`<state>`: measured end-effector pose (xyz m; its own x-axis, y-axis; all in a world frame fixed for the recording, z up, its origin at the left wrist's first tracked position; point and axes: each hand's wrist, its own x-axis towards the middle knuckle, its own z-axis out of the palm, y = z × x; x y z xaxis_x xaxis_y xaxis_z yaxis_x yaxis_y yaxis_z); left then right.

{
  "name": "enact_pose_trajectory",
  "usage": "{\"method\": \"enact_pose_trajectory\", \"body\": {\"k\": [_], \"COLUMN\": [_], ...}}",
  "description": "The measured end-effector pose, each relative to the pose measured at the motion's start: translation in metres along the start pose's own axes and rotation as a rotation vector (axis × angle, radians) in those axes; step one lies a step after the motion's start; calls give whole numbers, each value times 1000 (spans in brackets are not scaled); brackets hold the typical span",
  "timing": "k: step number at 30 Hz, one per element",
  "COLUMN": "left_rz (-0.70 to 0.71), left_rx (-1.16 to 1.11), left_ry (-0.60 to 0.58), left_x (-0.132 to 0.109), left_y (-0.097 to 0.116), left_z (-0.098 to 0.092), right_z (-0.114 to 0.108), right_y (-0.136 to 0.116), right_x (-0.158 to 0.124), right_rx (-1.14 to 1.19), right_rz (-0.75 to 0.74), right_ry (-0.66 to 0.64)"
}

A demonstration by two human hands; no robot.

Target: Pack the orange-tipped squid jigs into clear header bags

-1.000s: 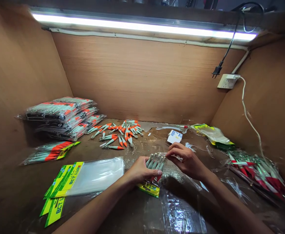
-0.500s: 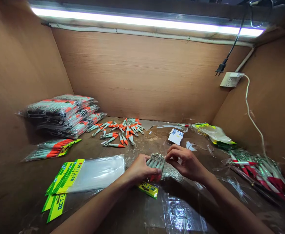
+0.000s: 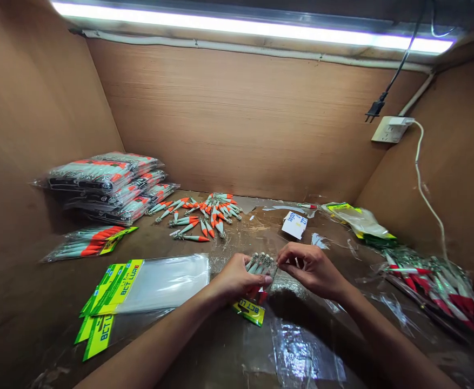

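Note:
My left hand [image 3: 239, 278] is wrapped round a clear bag of fishing lures [image 3: 260, 263], thumb across its near side. The lures stand with their metal hook ends up and orange ends down. Below them, the bag's yellow-green printed header [image 3: 251, 312] hangs toward the table. My right hand [image 3: 309, 268] is closed in a pinch at the bag's right upper edge; whatever thin thing its fingertips hold is too small to make out. Left of the hands lie flat clear bags with printed headers [image 3: 125, 286]. Loose white-and-orange lures [image 3: 204, 213] are heaped behind.
Packed lure bags [image 3: 94, 175] are stacked at the back left, with one filled bag [image 3: 93, 241] in front. A small white box [image 3: 294, 224] stands behind my right hand. Red-and-white lures [image 3: 431, 283] and more bags [image 3: 360, 219] lie right. A black plug [image 3: 376, 108] dangles above.
The view has shifted slightly. My right fingers have drawn into a tighter pinch at the bag's edge. My left hand keeps its hold on the bag of lures.

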<state>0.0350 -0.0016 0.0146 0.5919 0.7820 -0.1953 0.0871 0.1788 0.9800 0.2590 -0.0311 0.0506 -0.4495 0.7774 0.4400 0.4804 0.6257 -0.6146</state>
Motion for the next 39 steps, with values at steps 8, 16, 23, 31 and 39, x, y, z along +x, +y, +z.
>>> {"method": "enact_pose_trajectory", "body": {"k": [8, 16, 23, 31, 39], "left_rz": [28, -26, -96, -3, 83], "left_rx": [-72, -215, -232, -294, -160], "left_ry": [-106, -93, -47, 20, 39], "left_x": [-3, 3, 3, 2, 6], "left_y": [-1, -10, -1, -2, -6], "left_z": [-10, -13, -15, -6, -11], "right_z": [0, -4, -9, -9, -4], "right_y": [6, 10, 10, 0, 2], "right_x": [-3, -3, -5, -2, -3], "right_rx": [76, 119, 79, -21, -90], "right_rz": [152, 195, 176, 95, 99], "right_ry": [46, 110, 91, 39, 38]}}
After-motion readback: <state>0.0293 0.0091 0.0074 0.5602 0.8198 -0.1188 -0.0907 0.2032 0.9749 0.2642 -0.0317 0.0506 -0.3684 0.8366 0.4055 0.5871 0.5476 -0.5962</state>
